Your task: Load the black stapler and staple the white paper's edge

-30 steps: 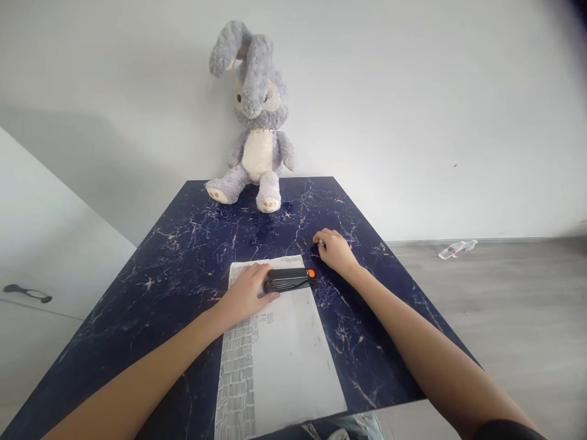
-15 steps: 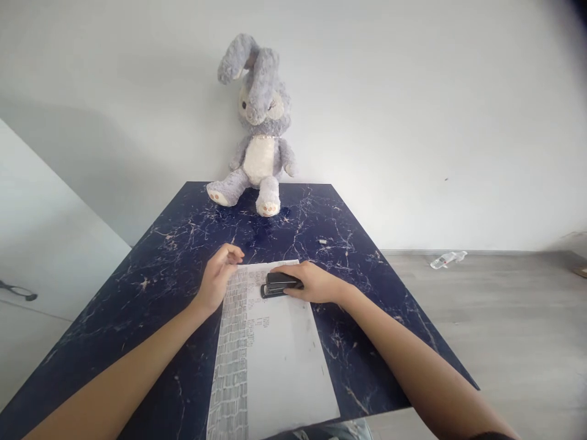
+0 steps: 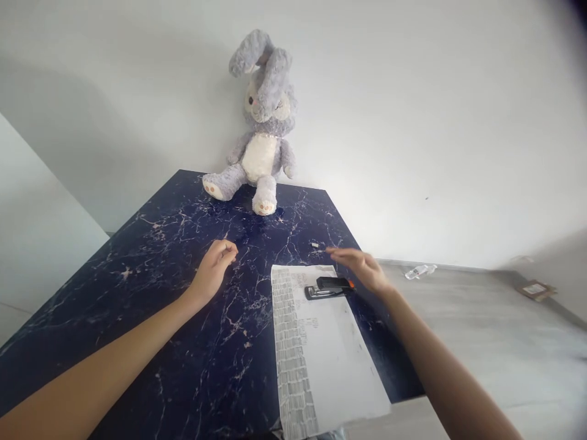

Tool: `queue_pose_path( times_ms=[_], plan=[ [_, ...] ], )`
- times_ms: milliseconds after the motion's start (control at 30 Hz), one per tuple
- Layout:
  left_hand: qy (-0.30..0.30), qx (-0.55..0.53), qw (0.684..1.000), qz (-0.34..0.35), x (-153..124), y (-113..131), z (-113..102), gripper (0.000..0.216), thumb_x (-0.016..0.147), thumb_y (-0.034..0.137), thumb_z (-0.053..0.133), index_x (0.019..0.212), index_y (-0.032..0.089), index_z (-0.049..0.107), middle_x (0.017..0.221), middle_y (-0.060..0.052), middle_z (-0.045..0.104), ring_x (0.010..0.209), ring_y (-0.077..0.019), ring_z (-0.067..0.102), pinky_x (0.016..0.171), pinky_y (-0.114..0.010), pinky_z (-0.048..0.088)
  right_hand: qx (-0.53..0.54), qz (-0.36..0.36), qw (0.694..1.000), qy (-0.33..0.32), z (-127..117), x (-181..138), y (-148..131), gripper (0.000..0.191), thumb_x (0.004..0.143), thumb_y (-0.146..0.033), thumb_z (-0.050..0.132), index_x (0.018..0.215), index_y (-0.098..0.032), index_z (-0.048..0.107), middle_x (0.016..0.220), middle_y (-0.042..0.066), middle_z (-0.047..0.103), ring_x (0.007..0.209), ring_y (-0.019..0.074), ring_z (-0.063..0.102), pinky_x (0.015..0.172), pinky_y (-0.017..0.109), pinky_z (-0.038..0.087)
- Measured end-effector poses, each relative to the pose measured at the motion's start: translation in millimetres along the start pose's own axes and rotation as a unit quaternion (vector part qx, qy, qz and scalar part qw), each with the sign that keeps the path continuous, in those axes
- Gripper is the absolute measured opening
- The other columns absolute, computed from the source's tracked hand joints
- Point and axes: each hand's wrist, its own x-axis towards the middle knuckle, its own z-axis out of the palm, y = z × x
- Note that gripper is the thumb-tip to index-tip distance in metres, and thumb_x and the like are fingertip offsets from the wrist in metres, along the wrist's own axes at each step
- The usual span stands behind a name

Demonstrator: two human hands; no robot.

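Note:
A black stapler with an orange spot at its rear end lies on the upper part of a white paper sheet. The sheet has a grey brick-like pattern down its left side and small print near the top. My right hand hovers just beyond and right of the stapler, fingers stretched out, holding nothing. Left of the sheet, apart from it, my left hand is loosely closed, thumb against curled fingers, and nothing shows in it. A small metallic piece, perhaps staples, lies near my right fingertips.
A grey plush rabbit sits at the far end of the dark blue marbled table, against the wall. On the floor to the right lie a clear plastic bottle and a flat brown cardboard piece.
My right hand has let go of the stapler and lifted away to the right. Paper and stapler have shifted right, away from my left hand, whose fingers have curled in. The view has turned slightly.

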Motion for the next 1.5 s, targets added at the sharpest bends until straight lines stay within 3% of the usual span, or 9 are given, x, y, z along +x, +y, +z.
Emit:
queue_pose_path(
  times_ms=[67,267,567,767,1067,1233,1333,1400,1500],
  plan=[
    [0.012,-0.018,1.000,-0.008,1,-3,0,0.021,0.096,0.038,0.054,0.087,0.023,0.063,0.090,-0.002,0.058,0.084,-0.0203,0.059,0.081,-0.034,0.046,-0.037,0.008,0.999,0.033,-2,15,9,0.057,0.103,-0.067,0.044,0.143,-0.031,0.062,0.151,0.009,0.057,0.146,0.0291,0.047,0.124,0.053,0.035],
    [0.072,-0.114,0.989,-0.057,8,-12,-1,0.029,0.094,0.047,0.055,0.086,0.021,0.065,0.091,-0.004,0.060,0.079,-0.0188,0.062,0.074,-0.032,0.051,-0.219,-0.013,0.944,-0.245,19,62,20,0.080,0.098,-0.064,0.058,0.165,-0.032,0.028,0.173,0.003,0.017,0.161,0.0305,0.008,0.131,0.054,0.003],
    [0.176,-0.165,0.967,-0.087,29,-34,-27,0.029,0.091,0.048,0.060,0.087,0.019,0.066,0.097,-0.005,0.062,0.073,-0.0150,0.061,0.065,-0.026,0.050,-0.341,-0.022,0.927,-0.156,49,74,34,0.086,0.102,-0.069,0.044,0.169,-0.028,0.008,0.173,0.007,-0.004,0.160,0.0317,-0.004,0.130,0.057,0.002],
    [0.195,-0.160,0.966,-0.057,38,-32,-35,0.028,0.089,0.046,0.059,0.086,0.019,0.065,0.096,-0.004,0.063,0.072,-0.0138,0.061,0.063,-0.025,0.049,-0.377,0.006,0.913,-0.156,70,91,31,0.082,0.106,-0.067,0.032,0.169,-0.021,0.008,0.173,0.013,-0.001,0.161,0.0319,0.000,0.128,0.061,0.002],
    [0.341,-0.174,0.919,-0.093,65,-47,-116,0.022,0.076,0.040,0.057,0.079,0.019,0.059,0.085,-0.002,0.060,0.062,-0.0109,0.056,0.053,-0.020,0.042,-0.368,-0.089,0.914,-0.147,200,209,-13,0.065,0.110,-0.052,0.032,0.166,-0.019,0.024,0.172,0.014,0.013,0.160,0.0321,0.014,0.124,0.070,0.008],
    [0.238,-0.061,0.957,-0.153,59,-57,-151,0.028,0.072,0.046,0.063,0.079,0.019,0.063,0.079,-0.003,0.063,0.065,-0.0150,0.059,0.055,-0.023,0.044,-0.323,-0.119,0.917,-0.203,256,272,-43,0.055,0.112,-0.041,0.034,0.163,-0.022,0.030,0.172,0.009,0.015,0.160,0.0301,0.015,0.123,0.072,0.012],
    [0.028,0.130,0.988,-0.076,50,-54,-163,0.029,0.071,0.048,0.073,0.082,0.021,0.069,0.086,-0.006,0.068,0.081,-0.0220,0.064,0.071,-0.029,0.050,-0.296,-0.134,0.917,-0.230,265,289,-51,0.053,0.111,-0.039,0.036,0.162,-0.023,0.032,0.172,0.008,0.017,0.160,0.0294,0.016,0.123,0.072,0.011],
    [-0.103,0.217,0.971,-0.022,45,-49,-173,0.032,0.072,0.052,0.076,0.084,0.023,0.071,0.092,-0.007,0.069,0.091,-0.0261,0.064,0.084,-0.034,0.051,-0.270,-0.151,0.924,-0.226,263,292,-53,0.054,0.110,-0.040,0.041,0.161,-0.022,0.034,0.172,0.008,0.018,0.160,0.0299,0.015,0.123,0.072,0.010],
    [-0.168,0.276,0.946,-0.009,36,-43,-187,0.045,0.073,0.061,0.076,0.101,0.026,0.074,0.106,-0.009,0.066,0.103,-0.0307,0.062,0.096,-0.041,0.049,-0.193,-0.196,0.950,-0.145,252,286,-53,0.053,0.106,-0.040,0.050,0.156,-0.020,0.043,0.168,0.011,0.031,0.157,0.0288,0.026,0.127,0.061,0.017]
  ],
)
